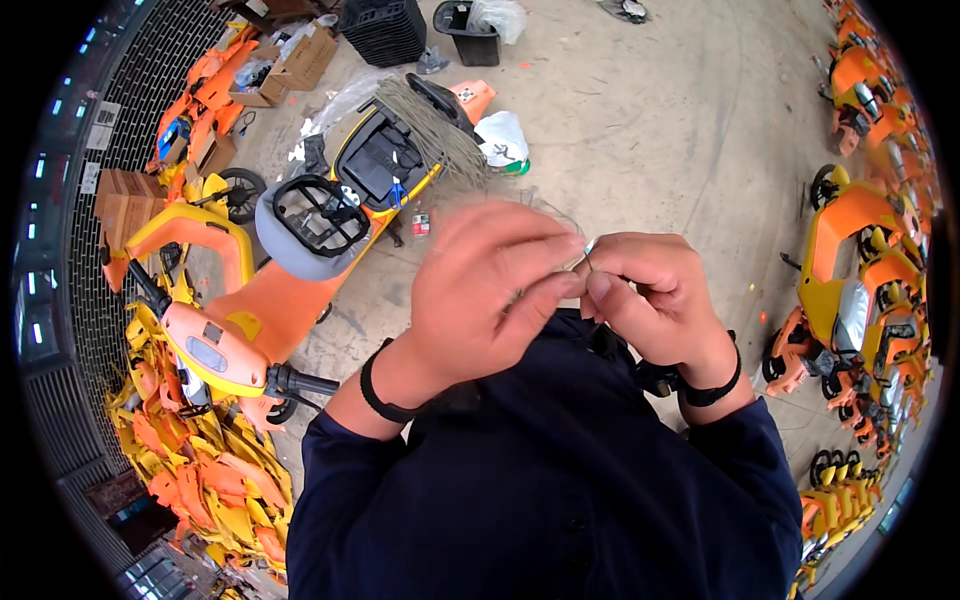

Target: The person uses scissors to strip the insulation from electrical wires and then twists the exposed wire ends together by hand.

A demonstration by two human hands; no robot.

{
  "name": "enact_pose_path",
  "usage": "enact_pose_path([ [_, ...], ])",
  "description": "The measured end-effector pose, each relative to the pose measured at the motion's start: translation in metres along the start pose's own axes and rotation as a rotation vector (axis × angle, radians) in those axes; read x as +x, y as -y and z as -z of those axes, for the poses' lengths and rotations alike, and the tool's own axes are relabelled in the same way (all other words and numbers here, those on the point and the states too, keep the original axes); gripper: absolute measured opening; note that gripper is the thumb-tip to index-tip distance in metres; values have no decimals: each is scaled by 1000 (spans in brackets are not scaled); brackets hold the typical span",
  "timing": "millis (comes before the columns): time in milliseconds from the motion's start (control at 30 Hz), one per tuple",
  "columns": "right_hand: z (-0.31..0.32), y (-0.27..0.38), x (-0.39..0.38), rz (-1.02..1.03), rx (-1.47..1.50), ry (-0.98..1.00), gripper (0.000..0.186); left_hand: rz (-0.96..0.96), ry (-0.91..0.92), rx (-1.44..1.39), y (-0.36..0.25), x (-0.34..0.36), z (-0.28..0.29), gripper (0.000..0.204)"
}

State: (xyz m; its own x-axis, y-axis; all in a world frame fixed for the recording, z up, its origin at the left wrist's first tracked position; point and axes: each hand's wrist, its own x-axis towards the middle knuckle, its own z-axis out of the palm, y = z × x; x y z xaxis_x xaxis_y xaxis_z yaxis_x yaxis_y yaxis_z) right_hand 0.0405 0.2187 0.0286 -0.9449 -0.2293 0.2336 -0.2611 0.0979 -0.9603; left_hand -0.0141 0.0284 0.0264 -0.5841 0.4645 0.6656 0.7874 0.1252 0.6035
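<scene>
so the fingers (560, 290) of both hands are pinched together right in the middle, closed on a thin wire (588, 252) that shows as a little loop sticking up between them. left hand (480, 300) comes in from the side with thumb and forefinger clamped on it, right hand (650, 295) meets it fingertip to fingertip and grips the other side. the wire is held up in the air in front of the chest, not resting on anything. more fine strands seem to trail off behind the left hand toward a bundle of wires (430, 130) draped over the scooter (300, 260) lying on the floor, though it's too thin and blurry to say it's the same piece. both wrists have a black band (385, 400). further out there's a heap of panels (200, 470), orange and yellow, at the left, boxes (290, 65) and a black bin (470, 30) at the top, and rows of more scooters (850, 260) down the right. what could go wrong, imo: a strand that thin could easily slip out of a fingertip pinch, or the cut end could poke a finger since the hands are bare. and if it really is tied into that bundle, a tug could snag or tangle the lot.
</scene>
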Motion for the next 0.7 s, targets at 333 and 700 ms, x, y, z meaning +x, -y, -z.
enact_pose_path([
  [333, -7, 1, 4, 166, -256, -71, 5, -118, 72, 274, -8, 2, 3, 26],
  [700, -11, 3, 7, 266, -396, -70, 10, -169, -24, 326, -2, -3, -3, 23],
])
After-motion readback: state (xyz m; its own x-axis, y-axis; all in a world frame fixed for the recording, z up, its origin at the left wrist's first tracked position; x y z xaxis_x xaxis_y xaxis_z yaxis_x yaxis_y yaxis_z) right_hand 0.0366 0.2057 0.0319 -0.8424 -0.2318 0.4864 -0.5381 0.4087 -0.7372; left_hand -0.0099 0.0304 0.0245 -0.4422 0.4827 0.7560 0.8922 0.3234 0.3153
